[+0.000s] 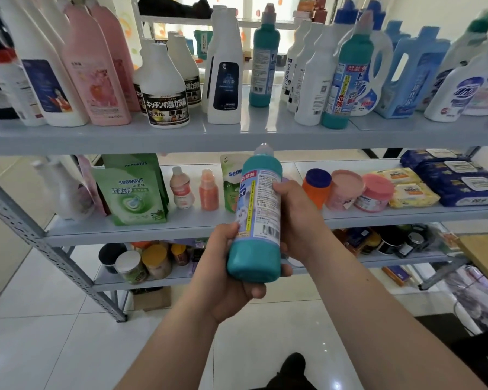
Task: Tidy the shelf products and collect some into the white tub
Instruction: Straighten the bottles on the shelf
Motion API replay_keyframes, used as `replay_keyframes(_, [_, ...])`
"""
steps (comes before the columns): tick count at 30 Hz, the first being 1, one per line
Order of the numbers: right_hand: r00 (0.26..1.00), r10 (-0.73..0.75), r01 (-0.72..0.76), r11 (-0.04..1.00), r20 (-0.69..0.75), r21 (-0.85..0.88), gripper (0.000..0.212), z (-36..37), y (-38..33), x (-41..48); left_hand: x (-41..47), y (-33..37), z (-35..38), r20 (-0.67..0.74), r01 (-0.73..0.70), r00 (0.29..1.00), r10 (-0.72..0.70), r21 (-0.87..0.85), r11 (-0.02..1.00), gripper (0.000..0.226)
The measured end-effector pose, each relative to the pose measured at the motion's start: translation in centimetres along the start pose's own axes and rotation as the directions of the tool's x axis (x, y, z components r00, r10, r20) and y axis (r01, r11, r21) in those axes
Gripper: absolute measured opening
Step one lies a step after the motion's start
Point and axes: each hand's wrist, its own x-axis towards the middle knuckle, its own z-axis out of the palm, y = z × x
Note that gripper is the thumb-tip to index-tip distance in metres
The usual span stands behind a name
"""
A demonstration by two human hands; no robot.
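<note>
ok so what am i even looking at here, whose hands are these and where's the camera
There is no machine here. A person works with bare hands, and one wide-angle camera worn on their head looks forward and down, so you see their own arms. The left hand grips the base of a teal plastic bottle with a pale cap, and the right hand holds its labelled side. Behind stands a grey metal shelf unit. Its top board carries cleaner bottles, such as a tall pink bottle, a matching teal bottle and a second teal bottle. The board below holds green refill pouches, pink-lidded jars and dark blue wipe packs. No white tub is in view.
</note>
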Motion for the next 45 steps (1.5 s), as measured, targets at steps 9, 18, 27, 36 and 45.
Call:
replay_keyframes(9, [0.948,-0.271,0.312,0.893,0.167,-0.324,0.058,-2.0,-0.5,-1.0,1.2,-0.8,-2.6,-0.038,-0.217,0.953,0.302,0.61,0.762,0.068])
replay_keyframes(18, [0.894,-0.323,0.448,0.62,0.311,-0.643,0.093,-1.5,-0.4,-2.0,2.1,-1.2,-3.9,-0.064,-0.355,0.758,0.649,0.795,0.493,0.075])
replay_keyframes(27, [0.948,-0.143,0.248,0.892,0.283,-0.379,0.071,-2.1,-0.7,-0.6,2.1,-1.5,-2.4,-0.045,-0.291,0.945,0.324,0.338,0.895,0.047])
replay_keyframes(36, [0.967,-0.187,0.242,0.883,0.171,-0.402,0.113,-3.0,-0.8,0.3,3.7,-1.0,-2.1,-0.053,-0.135,0.99,0.133,-0.035,0.99,0.042])
replay_keyframes(45, [0.969,-0.227,0.248,0.864,0.101,-0.439,0.102,-4.2,-1.9,1.8,6.7,-0.6,-2.2,-0.057,-0.086,0.995,0.085,-0.026,0.996,0.058])
